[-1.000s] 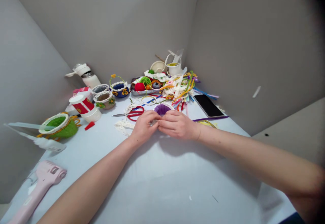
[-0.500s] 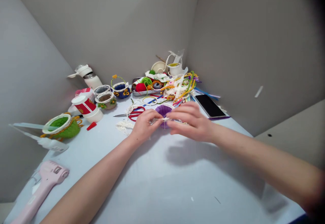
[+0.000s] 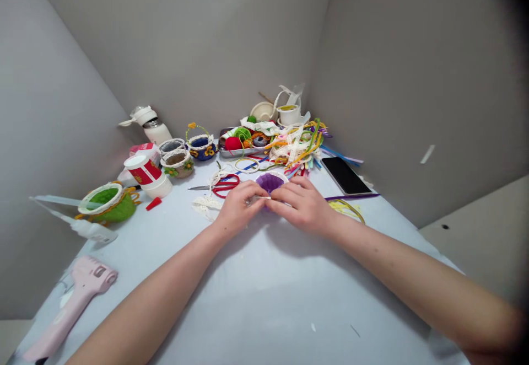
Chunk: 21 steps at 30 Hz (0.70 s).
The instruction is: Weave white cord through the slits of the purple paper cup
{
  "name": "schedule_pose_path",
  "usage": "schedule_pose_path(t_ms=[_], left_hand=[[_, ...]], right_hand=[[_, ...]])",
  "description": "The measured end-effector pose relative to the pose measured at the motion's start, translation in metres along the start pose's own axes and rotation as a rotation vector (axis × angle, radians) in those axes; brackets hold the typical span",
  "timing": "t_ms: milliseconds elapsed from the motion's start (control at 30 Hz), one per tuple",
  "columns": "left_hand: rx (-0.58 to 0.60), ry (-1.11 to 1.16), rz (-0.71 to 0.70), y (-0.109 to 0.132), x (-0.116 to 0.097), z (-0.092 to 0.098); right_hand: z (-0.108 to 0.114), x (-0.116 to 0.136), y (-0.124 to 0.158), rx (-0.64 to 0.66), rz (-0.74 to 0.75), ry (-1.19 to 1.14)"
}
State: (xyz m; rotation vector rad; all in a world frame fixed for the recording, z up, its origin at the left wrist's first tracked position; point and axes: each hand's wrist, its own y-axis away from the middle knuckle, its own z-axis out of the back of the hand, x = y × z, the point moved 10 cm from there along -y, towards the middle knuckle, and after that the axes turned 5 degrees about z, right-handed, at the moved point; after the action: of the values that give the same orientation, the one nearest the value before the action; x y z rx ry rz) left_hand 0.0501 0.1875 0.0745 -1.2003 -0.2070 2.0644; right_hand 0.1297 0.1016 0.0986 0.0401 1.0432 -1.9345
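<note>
My left hand (image 3: pixel 242 206) is closed, its thumb and fingers pinching one end of a thin white strand (image 3: pixel 264 197). Opposite it, my right hand (image 3: pixel 301 204) pinches the same strand, and the fingertips of both hands nearly meet. Just behind the fingertips sits a purple basket (image 3: pixel 268 182) with a white rim, partly covered by my hands. Red-handled scissors (image 3: pixel 225 186) lie left of the basket, with white lace (image 3: pixel 206 206) in front of them.
A pink glue gun (image 3: pixel 85 293), green basket (image 3: pixel 107 202), paper cups (image 3: pixel 149 176) and small baskets (image 3: pixel 177 162) stand left. Behind are a yarn tray (image 3: pixel 239 153) and a pile of ribbons (image 3: pixel 295 147). A phone (image 3: pixel 346 176) lies right, near yellow strands (image 3: pixel 347 209).
My right hand has come down and in toward my left hand, its fingers now closed at the white strand. Yellow strands beside my right wrist have come into sight. The view has shifted slightly.
</note>
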Motion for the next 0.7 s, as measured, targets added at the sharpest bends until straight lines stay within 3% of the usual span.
schedule_pose_path(t_ms=[233, 400, 467, 567, 667, 700], left_hand=[[0.004, -0.033, -0.044, 0.000, 0.000, -0.002], [-0.059, -0.028, 0.008, -0.004, 0.006, 0.005], [-0.050, -0.026, -0.001, -0.004, 0.004, 0.004], [-0.049, -0.036, -0.005, -0.002, 0.000, 0.002], [-0.048, -0.048, -0.003, -0.001, -0.002, 0.000], [-0.049, -0.050, -0.003, 0.000, -0.002, 0.000]], right_hand=[[-0.002, 0.009, -0.008, -0.137, 0.120, -0.088], [0.004, 0.058, -0.023, -0.127, 0.270, -0.330], [0.007, 0.069, -0.030, -0.096, 0.153, -0.498], [-0.001, 0.075, -0.033, 0.035, -0.214, -0.978], [-0.023, 0.108, -0.020, 0.372, -0.619, -1.600], [-0.021, 0.125, -0.017, 0.478, -0.673, -1.765]])
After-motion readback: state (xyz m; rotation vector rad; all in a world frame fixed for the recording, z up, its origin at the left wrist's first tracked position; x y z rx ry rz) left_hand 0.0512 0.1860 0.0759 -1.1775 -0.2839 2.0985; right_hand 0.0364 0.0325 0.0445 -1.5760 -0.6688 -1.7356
